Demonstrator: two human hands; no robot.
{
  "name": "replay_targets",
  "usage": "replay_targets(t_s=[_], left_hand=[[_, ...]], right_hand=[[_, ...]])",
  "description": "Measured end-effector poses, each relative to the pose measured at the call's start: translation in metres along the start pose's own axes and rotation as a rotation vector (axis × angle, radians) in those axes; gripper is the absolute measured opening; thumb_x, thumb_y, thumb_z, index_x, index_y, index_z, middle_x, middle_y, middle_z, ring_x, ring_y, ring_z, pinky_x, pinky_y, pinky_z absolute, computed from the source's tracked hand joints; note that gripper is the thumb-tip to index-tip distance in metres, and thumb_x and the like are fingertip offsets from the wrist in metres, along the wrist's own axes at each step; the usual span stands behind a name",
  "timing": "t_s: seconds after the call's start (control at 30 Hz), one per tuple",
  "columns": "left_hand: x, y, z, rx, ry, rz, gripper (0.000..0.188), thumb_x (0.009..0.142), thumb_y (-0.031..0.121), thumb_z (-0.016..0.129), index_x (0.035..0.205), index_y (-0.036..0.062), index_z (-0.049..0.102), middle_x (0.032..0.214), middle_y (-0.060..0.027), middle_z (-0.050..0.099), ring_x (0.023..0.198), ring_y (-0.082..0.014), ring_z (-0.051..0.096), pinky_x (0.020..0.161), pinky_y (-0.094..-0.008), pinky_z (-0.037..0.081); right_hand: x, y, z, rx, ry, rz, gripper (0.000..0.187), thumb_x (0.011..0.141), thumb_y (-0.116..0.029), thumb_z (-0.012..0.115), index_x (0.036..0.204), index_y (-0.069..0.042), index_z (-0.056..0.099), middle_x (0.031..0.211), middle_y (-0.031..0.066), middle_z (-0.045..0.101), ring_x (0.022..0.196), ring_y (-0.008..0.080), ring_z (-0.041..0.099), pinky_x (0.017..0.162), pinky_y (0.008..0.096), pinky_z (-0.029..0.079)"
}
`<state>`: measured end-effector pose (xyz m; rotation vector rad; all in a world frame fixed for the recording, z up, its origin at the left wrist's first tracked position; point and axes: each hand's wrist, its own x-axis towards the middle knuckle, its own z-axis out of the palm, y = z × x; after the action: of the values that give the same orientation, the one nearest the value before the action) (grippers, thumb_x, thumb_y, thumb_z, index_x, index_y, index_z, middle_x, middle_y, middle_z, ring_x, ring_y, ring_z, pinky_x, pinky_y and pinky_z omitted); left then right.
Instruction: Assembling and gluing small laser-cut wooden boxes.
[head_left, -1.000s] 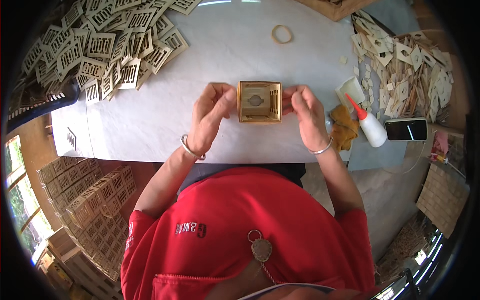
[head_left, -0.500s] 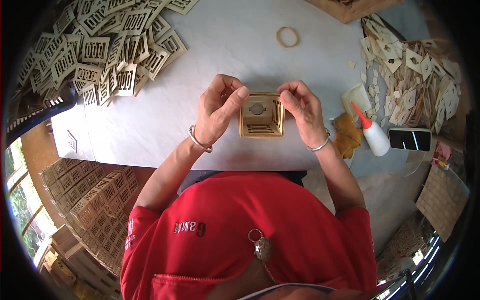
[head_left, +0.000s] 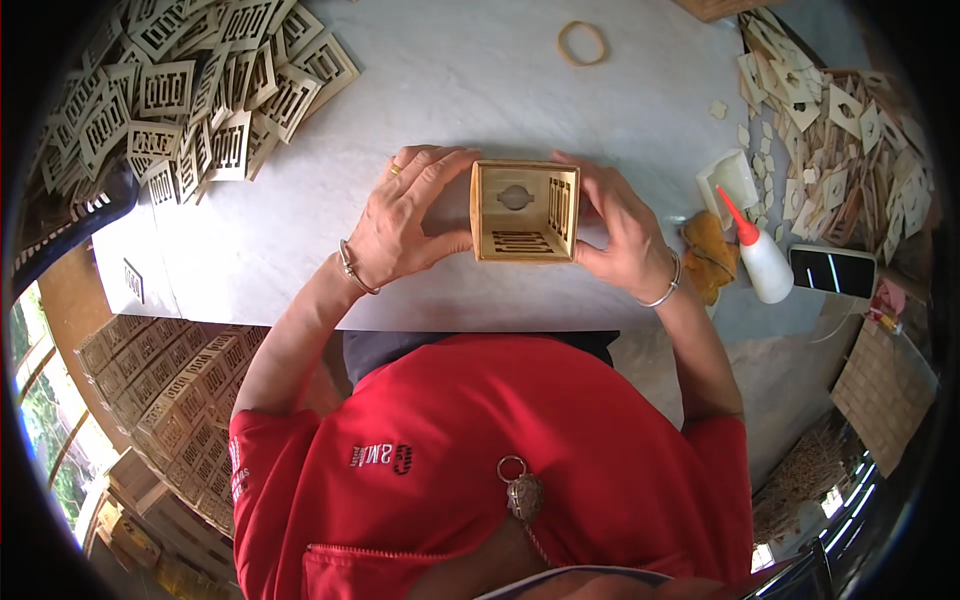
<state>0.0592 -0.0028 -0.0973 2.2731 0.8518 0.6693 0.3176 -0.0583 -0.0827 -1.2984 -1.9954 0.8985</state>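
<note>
Moved: L hand [head_left: 415, 208] & R hand [head_left: 620, 225] shifted from box's [head_left: 538, 216] far corners to its sides, thumbs now lower
Box look: sq., open side up, pale wood w/ browner rim; slotted cut-outs in R & near walls, rounded cut-out w/ side notches in base
Box loc.: betw. hands, above desk's [head_left: 420, 75] near half; if resting on it, can't tell
L hand: clamped on box's L side
R hand: clamped on R side
Far desk: tan ring [head_left: 603, 48]
R desk: white bottle [head_left: 766, 268], red nozzle, nr phone [head_left: 832, 271]
</note>
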Motion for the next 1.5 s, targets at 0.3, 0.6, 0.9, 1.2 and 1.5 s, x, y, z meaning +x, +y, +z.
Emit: replay_targets(t_s=[0.3,0.6,0.9,1.2,1.5], left_hand=[[-0.008,0.001,0.0,0.007,-0.001,0.043,0.074,0.058,0.03,0.08,0.12,-0.0002,0.053,0.114,-0.0115,0.06,0.102,-0.0293,0.056,0.088,-0.0384,0.043],[0.011,0.0,-0.021,0.038,-0.018,0.089,0.066,0.067,0.027,0.075,0.122,-0.0015,0.051,0.107,-0.0147,0.059,0.093,-0.0324,0.055,0.083,-0.042,0.04],[-0.008,-0.01,-0.002,0.134,-0.04,0.129,0.072,0.063,0.032,0.079,0.12,-0.0011,0.05,0.112,-0.0154,0.056,0.1,-0.0326,0.052,0.086,-0.0435,0.04],[-0.002,-0.006,-0.003,0.169,-0.017,0.073,0.074,0.06,0.033,0.081,0.119,0.0005,0.051,0.106,-0.013,0.058,0.097,-0.0305,0.052,0.084,-0.0411,0.04],[0.0,-0.009,-0.003,0.178,0.003,0.133,0.072,0.056,0.034,0.084,0.112,0.001,0.053,0.096,-0.013,0.058,0.091,-0.0319,0.053,0.082,-0.0418,0.04]], right_hand=[[0.001,-0.002,0.002,-0.02,0.004,-0.036,0.077,0.062,-0.01,0.078,0.13,-0.001,0.044,0.106,0.0136,0.058,0.081,0.0262,0.056,0.072,0.0342,0.052],[0.006,0.002,-0.003,-0.04,0.041,-0.119,0.062,0.061,-0.015,0.08,0.112,0.001,0.049,0.107,0.016,0.057,0.088,0.0353,0.055,0.075,0.042,0.048],[-0.008,0.017,0.015,-0.016,0.003,-0.119,0.083,0.064,-0.017,0.079,0.132,0.0,0.036,0.122,0.0177,0.049,0.107,0.0363,0.05,0.093,0.0409,0.043],[-0.002,0.028,0.026,-0.11,0.118,-0.265,0.087,0.062,-0.016,0.08,0.133,0.002,0.033,0.13,0.0188,0.045,0.11,0.0354,0.049,0.093,0.0415,0.042],[0.002,0.022,0.021,-0.056,0.073,-0.194,0.082,0.06,-0.015,0.08,0.128,0.004,0.038,0.125,0.0184,0.048,0.105,0.0348,0.051,0.092,0.0406,0.042]])
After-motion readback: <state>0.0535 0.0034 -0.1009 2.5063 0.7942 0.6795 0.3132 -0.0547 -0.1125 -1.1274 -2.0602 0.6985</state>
